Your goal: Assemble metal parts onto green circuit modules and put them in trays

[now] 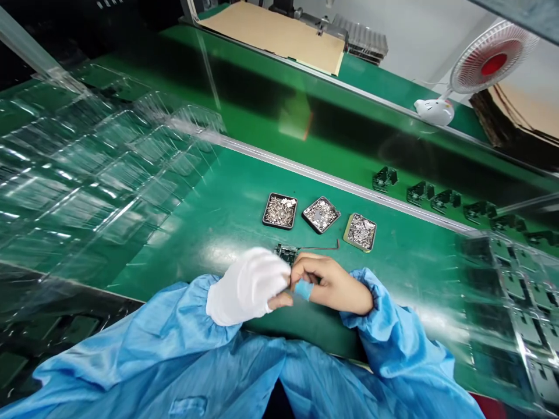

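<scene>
My left hand (251, 285), in a white glove with bare fingertips, meets my right hand (327, 282) above the green mat. The fingers of both are pinched closely together, and anything between them is too small or hidden to make out. Blue tape (303, 289) wraps a finger of my right hand. Just beyond the fingers lies a small green circuit board (286, 252), partly covered by my left hand. A thin dark rod with a bent reddish tip (321, 248) extends rightward from beside the board.
Three small trays of metal parts, a left one (280, 210), a middle one (321, 215) and a right one (360, 232), sit beyond my hands. Clear plastic trays (117, 151) spread at left; filled trays (524, 308) stand at right. Several board assemblies (385, 179) line the conveyor. A fan (491, 61) stands behind.
</scene>
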Action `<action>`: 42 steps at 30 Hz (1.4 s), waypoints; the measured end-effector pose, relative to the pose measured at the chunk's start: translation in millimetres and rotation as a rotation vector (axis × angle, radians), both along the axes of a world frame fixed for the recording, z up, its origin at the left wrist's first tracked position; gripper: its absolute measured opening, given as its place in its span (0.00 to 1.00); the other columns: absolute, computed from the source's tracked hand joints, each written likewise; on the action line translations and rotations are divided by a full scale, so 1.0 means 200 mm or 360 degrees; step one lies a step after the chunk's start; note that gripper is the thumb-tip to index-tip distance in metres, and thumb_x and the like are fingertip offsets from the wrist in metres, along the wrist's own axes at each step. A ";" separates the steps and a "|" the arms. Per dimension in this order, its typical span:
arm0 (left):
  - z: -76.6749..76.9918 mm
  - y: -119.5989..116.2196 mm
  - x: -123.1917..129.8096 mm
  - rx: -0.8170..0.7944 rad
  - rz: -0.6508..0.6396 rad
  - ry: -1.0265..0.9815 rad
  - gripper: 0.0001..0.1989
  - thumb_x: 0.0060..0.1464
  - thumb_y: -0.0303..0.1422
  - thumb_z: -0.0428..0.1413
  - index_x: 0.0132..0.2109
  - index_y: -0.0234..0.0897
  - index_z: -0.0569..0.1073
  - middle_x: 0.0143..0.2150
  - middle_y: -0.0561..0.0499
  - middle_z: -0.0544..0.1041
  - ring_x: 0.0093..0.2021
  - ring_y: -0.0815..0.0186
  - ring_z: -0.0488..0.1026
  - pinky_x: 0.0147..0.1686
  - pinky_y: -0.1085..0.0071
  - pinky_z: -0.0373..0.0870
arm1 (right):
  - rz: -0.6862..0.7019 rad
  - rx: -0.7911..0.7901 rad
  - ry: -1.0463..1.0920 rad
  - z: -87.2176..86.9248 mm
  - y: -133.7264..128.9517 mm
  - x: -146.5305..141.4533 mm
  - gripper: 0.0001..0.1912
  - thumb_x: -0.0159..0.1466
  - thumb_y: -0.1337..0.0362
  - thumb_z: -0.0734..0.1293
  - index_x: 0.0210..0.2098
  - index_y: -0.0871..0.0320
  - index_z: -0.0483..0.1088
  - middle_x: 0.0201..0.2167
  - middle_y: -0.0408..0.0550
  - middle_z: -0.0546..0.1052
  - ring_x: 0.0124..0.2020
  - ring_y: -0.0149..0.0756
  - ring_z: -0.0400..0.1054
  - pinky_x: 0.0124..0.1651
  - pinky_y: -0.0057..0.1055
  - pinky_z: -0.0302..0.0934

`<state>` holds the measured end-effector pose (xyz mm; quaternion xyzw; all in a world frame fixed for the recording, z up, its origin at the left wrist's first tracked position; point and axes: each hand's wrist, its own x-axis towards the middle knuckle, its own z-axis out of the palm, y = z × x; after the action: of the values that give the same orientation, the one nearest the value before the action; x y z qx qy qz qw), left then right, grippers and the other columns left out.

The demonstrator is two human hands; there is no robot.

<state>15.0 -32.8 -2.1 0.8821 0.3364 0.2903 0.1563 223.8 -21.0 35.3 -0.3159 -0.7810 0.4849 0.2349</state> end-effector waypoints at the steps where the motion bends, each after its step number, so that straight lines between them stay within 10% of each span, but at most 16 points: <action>1: -0.02 0.02 0.01 -0.0045 0.0087 -0.0044 0.18 0.53 0.47 0.53 0.41 0.36 0.71 0.41 0.43 0.76 0.43 0.56 0.73 0.44 0.59 0.69 | -0.0105 0.0074 -0.0017 -0.01 0.01 0.01 0.03 0.63 0.70 0.64 0.33 0.59 0.69 0.30 0.43 0.69 0.28 0.27 0.61 0.30 0.24 0.57; 4: -0.09 0.06 0.03 -0.0408 0.0284 -0.0053 0.34 0.43 0.46 0.60 0.55 0.33 0.62 0.55 0.37 0.69 0.57 0.48 0.65 0.54 0.52 0.65 | -0.0367 0.0286 -0.0114 -0.05 0.05 0.03 0.04 0.62 0.71 0.63 0.33 0.58 0.68 0.30 0.43 0.68 0.29 0.28 0.62 0.33 0.25 0.58; 8: -0.12 0.08 0.07 -0.0744 0.0310 -0.0070 0.22 0.46 0.32 0.55 0.51 0.37 0.63 0.47 0.45 0.72 0.49 0.56 0.71 0.49 0.59 0.69 | -0.0341 0.0451 -0.0326 -0.12 0.06 0.02 0.04 0.62 0.70 0.61 0.34 0.57 0.67 0.31 0.44 0.68 0.31 0.30 0.63 0.35 0.27 0.59; 19: -0.09 0.02 0.08 -0.0279 0.0382 -0.0019 0.21 0.48 0.35 0.55 0.49 0.34 0.63 0.44 0.42 0.70 0.46 0.54 0.70 0.44 0.57 0.71 | -0.0432 0.0615 -0.0491 -0.17 0.01 -0.03 0.06 0.63 0.71 0.59 0.36 0.56 0.65 0.35 0.47 0.70 0.36 0.34 0.65 0.38 0.28 0.60; 27: -0.05 0.04 0.06 -0.0477 0.0237 -0.0025 0.26 0.45 0.38 0.57 0.51 0.34 0.62 0.48 0.42 0.71 0.48 0.55 0.70 0.47 0.59 0.70 | -0.0505 0.0591 -0.0551 -0.18 -0.01 -0.05 0.09 0.61 0.73 0.58 0.40 0.56 0.63 0.42 0.50 0.72 0.45 0.38 0.67 0.46 0.33 0.63; 32: 0.06 0.09 0.06 -0.0401 0.0222 0.0375 0.08 0.52 0.29 0.50 0.39 0.37 0.70 0.35 0.50 0.76 0.38 0.61 0.74 0.58 0.54 0.60 | -0.0410 0.0724 -0.0731 -0.19 -0.03 -0.06 0.12 0.58 0.74 0.60 0.40 0.56 0.65 0.38 0.48 0.75 0.41 0.39 0.68 0.42 0.33 0.63; 42: 0.09 0.10 0.09 -0.0083 0.0289 0.0678 0.05 0.49 0.25 0.50 0.28 0.37 0.68 0.23 0.52 0.72 0.28 0.63 0.72 0.55 0.58 0.64 | -0.0319 0.0920 -0.0990 -0.17 -0.04 -0.11 0.10 0.56 0.75 0.59 0.36 0.58 0.65 0.34 0.49 0.74 0.37 0.41 0.65 0.38 0.33 0.61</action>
<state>33.9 -12.9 16.4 0.8852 0.4472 0.1018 0.0778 202.0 -29.6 0.4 -0.4425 -0.8837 0.1029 0.1130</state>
